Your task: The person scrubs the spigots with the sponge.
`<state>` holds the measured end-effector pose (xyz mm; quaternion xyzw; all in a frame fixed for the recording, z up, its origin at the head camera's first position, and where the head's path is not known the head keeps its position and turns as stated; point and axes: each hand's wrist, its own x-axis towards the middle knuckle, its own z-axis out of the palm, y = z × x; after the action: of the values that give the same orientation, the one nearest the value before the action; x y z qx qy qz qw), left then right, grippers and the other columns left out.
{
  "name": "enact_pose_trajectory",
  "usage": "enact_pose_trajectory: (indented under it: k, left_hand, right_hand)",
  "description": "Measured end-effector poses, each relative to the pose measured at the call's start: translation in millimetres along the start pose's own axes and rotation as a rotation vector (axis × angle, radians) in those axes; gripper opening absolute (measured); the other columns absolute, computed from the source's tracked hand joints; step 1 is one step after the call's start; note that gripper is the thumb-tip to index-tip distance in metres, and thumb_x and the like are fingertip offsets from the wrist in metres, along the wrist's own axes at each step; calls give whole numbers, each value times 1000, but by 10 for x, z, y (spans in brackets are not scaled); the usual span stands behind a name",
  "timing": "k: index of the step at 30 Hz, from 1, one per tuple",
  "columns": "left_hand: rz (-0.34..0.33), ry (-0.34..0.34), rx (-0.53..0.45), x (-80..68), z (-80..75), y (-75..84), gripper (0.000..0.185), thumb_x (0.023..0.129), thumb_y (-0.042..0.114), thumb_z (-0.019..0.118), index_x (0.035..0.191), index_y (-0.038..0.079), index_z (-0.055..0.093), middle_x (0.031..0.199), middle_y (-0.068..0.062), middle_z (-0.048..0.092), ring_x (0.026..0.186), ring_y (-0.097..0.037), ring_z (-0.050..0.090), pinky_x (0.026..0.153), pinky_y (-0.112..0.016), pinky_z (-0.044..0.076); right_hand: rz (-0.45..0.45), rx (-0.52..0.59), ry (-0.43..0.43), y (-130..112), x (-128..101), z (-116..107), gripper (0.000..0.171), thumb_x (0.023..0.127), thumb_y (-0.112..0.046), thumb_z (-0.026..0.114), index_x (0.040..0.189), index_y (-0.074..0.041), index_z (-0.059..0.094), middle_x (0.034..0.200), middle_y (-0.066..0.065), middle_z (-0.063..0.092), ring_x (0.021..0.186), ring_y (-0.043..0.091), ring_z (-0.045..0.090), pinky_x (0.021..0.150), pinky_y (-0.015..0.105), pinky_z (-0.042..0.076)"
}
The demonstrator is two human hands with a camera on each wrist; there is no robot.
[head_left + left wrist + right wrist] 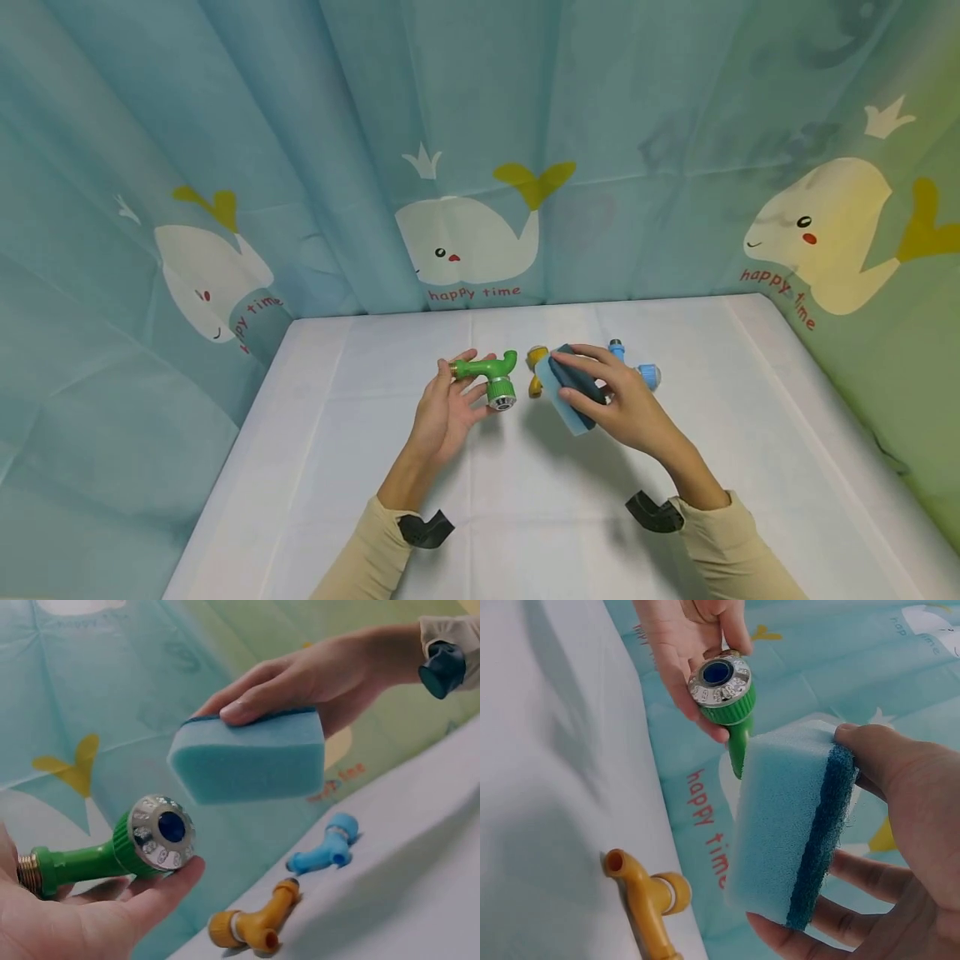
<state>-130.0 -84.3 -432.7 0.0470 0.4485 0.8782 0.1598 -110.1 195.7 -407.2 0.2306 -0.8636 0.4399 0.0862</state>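
Sponge to green tap
Your left hand (444, 414) cradles the green plastic tap (489, 374); your right hand (628, 410) pinches the blue sponge (572, 386). Keep the scouring side toward the chrome nozzle.

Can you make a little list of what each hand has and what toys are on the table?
left hand: holds the green tap, its silver knob end facing the sponge
right hand: grips the blue sponge, dark scrubby side under the fingers
sponge and tap: apart, not touching
on the table: yellow tap and blue tap, lying down
behind: curtain with whales
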Motion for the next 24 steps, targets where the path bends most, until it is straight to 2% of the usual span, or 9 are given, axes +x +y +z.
enact_pose_trajectory:
  k: [4,9,11,14,19,24]
  left_hand:
    - [-29,-36,-76,-19,-11,16,56,114,42,22,150,1,36,155,-27,39,136,-37,50,97,-49,54]
    - [-67,-143,-170,-39,-29,32,43,114,39,30,143,9,40,160,-29,29,144,-37,41,106,-48,49]
    - [-79,-166,-186,-47,-39,31,38,113,38,35,139,11,43,161,-30,26,145,-39,39,109,-46,47]
    - [-75,-174,-187,-59,-45,22,32,112,33,43,135,11,47,160,-31,28,145,-39,39,111,-45,46]
    - [-51,-178,-200,-67,-36,5,30,108,30,55,131,11,50,151,-30,39,140,-38,46,114,-44,42]
    - [-59,-185,-235,-70,-23,-9,37,109,29,53,138,8,46,150,-29,39,137,-36,49,116,-43,40]
  right_hand:
    - [-2,-1,5,6,-10,-5,49,93,-21,79,140,-22,65,147,9,54,113,23,62,70,30,58]
    - [-7,11,7,19,-24,-10,49,93,-19,78,141,-21,65,147,9,53,113,21,62,71,29,58]
    - [-8,15,7,21,-29,-12,49,93,-19,78,141,-21,65,148,9,53,113,22,62,71,29,58]
    - [-8,13,10,25,-34,-10,50,93,-19,79,141,-22,65,147,9,54,113,22,62,70,29,58]
    - [-18,16,17,14,-22,-1,50,93,-18,79,141,-22,64,147,9,54,112,22,62,70,29,58]
    - [-22,16,19,-20,-13,-1,50,93,-19,79,141,-22,65,147,8,54,113,21,62,71,30,59]
